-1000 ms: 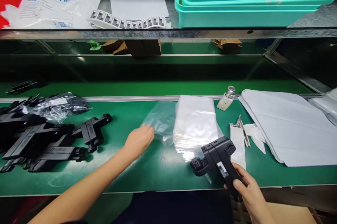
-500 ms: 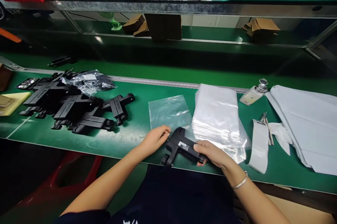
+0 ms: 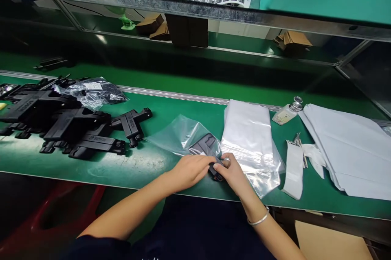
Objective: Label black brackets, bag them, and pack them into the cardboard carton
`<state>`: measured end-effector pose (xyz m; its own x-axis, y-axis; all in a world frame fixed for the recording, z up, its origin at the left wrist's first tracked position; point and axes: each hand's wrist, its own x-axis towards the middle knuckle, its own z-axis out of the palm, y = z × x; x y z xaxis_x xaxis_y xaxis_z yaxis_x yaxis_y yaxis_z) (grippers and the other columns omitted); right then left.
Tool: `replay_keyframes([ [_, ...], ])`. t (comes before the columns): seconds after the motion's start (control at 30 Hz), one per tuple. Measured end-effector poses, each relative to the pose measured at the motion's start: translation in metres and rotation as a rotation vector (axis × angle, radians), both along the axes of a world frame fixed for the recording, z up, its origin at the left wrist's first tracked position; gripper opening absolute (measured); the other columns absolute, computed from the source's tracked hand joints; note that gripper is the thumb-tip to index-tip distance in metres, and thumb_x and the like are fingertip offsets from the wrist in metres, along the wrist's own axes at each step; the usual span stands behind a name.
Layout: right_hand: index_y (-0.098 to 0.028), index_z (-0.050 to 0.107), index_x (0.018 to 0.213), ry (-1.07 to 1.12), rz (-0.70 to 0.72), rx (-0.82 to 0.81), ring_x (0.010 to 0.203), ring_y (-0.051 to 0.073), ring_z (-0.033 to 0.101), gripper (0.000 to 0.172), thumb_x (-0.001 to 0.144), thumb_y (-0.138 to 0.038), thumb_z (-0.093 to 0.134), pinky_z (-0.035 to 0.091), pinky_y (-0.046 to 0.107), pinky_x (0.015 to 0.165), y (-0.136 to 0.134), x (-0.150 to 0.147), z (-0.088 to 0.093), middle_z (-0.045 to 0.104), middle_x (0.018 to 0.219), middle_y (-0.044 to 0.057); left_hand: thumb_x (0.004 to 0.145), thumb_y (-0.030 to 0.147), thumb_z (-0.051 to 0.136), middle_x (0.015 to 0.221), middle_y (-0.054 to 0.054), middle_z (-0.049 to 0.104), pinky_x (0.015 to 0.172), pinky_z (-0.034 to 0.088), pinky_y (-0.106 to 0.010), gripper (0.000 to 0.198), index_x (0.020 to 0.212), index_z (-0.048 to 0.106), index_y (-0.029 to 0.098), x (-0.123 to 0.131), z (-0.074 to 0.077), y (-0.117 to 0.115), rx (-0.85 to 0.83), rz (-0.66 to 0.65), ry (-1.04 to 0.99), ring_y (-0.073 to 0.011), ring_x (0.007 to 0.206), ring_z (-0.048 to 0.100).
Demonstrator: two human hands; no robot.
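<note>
right hand [image 3: 231, 172]: thumb and fingers closed on the near end of the black device [image 3: 216, 175]; far fingers partly lost behind it.
left hand [image 3: 194, 168]: just beside the right, fingers bent over device and bag edge; fingertips turned under, cannot tell whether they grip.
black device: above the near edge of the table [image 3: 106, 170], between both hands; far end inside the clear bag [image 3: 166, 136], seen dimly through film, middle covered by fingers.
clear bag: spread up and left; mouth hidden under the hands.
bag stack [image 3: 247, 130]: just right of the clear bag; count unreadable.
black parts [image 3: 65, 123]: heaped at left, overlapping, hard to separate.
teal box [image 3: 320, 1]: on the shelf, cut off by the frame.
</note>
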<state>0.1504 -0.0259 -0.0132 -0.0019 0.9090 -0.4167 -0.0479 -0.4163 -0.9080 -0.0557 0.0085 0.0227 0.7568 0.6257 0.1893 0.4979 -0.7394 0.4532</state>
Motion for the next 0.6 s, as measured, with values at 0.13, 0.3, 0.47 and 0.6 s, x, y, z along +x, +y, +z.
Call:
replay_keyframes([
  [0.13,-0.023,0.041,0.088,0.136,-0.057,-0.088,0.045,0.014,0.063,0.060,0.061,-0.061,0.079,0.044,0.019,0.038,0.006,0.006,0.004,0.060,0.059,-0.007,0.094,0.012,0.039,0.087,-0.005,0.073,0.068,0.053,-0.025,0.030,0.115,0.060,0.019,-0.001,0.003,0.003,0.123,-0.021,-0.059,-0.0171,0.077,0.071],
  [0.3,-0.023,0.041,0.084,0.057,-0.073,-0.037,0.043,0.013,0.061,0.056,0.062,-0.057,0.080,0.037,0.016,0.031,0.011,0.008,0.003,0.058,0.057,-0.008,0.095,0.014,0.038,0.094,-0.005,0.074,0.068,0.054,-0.025,0.030,0.115,0.059,0.020,-0.003,0.004,0.014,0.188,0.056,-0.117,-0.0169,0.080,0.071],
  [0.47,-0.023,0.042,0.082,0.115,-0.046,-0.061,0.043,0.012,0.061,0.054,0.063,-0.056,0.080,0.038,0.014,0.031,0.018,0.011,0.002,0.059,0.057,-0.006,0.095,0.013,0.038,0.081,-0.003,0.072,0.063,0.051,-0.026,0.027,0.111,0.059,0.018,0.007,0.011,0.016,0.287,-0.023,-0.103,-0.0173,0.074,0.070],
  [0.6,-0.018,0.056,0.088,0.292,-0.094,-0.173,0.046,0.010,0.063,0.045,0.074,-0.057,0.074,0.042,0.013,0.031,0.019,0.023,-0.001,0.063,0.068,0.000,0.095,0.012,0.036,0.081,-0.002,0.073,0.061,0.050,-0.024,0.028,0.110,0.059,0.019,-0.008,0.012,0.022,0.286,-0.016,-0.095,-0.0150,0.071,0.069],
])
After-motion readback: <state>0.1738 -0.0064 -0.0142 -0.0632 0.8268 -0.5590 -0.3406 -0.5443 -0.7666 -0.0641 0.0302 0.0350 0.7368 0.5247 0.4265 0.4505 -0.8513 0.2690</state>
